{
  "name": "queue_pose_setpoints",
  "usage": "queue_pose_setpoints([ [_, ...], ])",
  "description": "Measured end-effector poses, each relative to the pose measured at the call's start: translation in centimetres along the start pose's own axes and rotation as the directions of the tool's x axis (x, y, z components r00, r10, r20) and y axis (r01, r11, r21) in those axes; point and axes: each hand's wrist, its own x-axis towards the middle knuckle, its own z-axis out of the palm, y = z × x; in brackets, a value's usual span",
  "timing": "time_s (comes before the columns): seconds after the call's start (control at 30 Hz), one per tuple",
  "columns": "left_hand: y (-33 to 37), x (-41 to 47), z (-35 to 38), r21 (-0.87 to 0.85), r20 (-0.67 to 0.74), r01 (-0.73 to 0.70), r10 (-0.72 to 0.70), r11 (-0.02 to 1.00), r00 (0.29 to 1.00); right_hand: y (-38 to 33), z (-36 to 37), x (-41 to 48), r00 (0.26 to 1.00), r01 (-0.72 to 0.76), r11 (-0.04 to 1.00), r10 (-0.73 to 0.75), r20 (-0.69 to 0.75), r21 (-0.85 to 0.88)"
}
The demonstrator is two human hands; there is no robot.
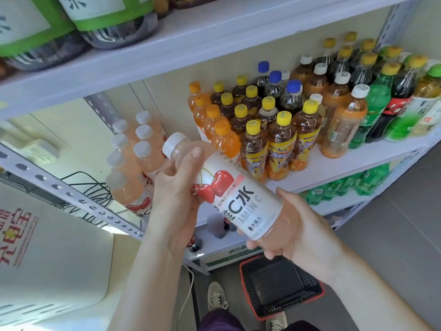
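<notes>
pink bottle [235, 194]: white cap, red cherry print | right of it: tea bottles [281, 144] yellow-capped, soda bottles [374, 111] green | below it: basket [281, 286] black, red rim

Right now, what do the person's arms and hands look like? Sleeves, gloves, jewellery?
Two bare hands, left hand and right hand: no gloves, rings or watch in view. The left forearm and right forearm are uncovered, with no sleeve edge showing. Below them are dark purple trousers and pale lace-up trainers.
</notes>
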Motion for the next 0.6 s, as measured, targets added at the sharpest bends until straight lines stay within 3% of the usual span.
queue_pose_setpoints([
  [0.1, 0.1, 0.2, 0.5, 0.113, -0.109, -0.066, 0.078, 0.991, 0.991, 0.1, 0.2, 0.1, 0.993, 0.107, 0.956, -0.116, -0.015, -0.273],
  [0.23, 0.2, 0.2, 0.5, 0.118, -0.121, -0.032, 0.046, 0.993, 0.992, 0.3, 0.2, 0.2, 0.983, 0.158, 0.936, -0.18, -0.043, -0.315],
  [0.33, 0.5, 0.1, -0.5, 0.023, 0.002, 0.005, -0.005, 1.0, 1.0, 0.2, 0.6, 0.1, 0.985, 0.157, 0.96, -0.17, -0.036, -0.232],
  [0.43, 0.7, 0.2, -1.5, -0.086, 0.171, 0.053, -0.038, 0.995, 0.985, 0.4, 0.7, 0.2, 0.996, 0.073, 0.997, -0.074, -0.041, -0.02],
  [0.6, 0.5, 0.5, -1.8, -0.061, 0.302, 0.049, -0.028, 0.997, 0.953, 0.6, 0.4, -0.1, 0.99, -0.098, 0.976, 0.075, 0.12, 0.195],
])
